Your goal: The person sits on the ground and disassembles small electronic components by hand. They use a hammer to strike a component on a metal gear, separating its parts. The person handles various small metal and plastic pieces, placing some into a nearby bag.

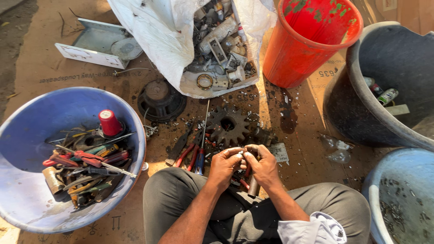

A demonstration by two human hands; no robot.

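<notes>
My left hand (224, 166) and my right hand (262, 166) meet in front of my knees, fingertips pinched together on a small metal part (242, 152). A dark metal rod (253, 186) sticks down below my right palm; which hand holds it is unclear. Just beyond my hands lie a rusty toothed gear (227, 125) and pliers with red and blue handles (194, 157) on the cardboard floor. I sit with my legs in grey trousers.
A blue basin (27, 190) of screwdrivers, pliers and a red-capped can (110, 122) stands at left. A white sack (162, 45) of scrap parts, an old speaker (161, 100), a red bucket (298, 54), a dark tub (343, 108) and a pale tub (375, 199) ring the spot.
</notes>
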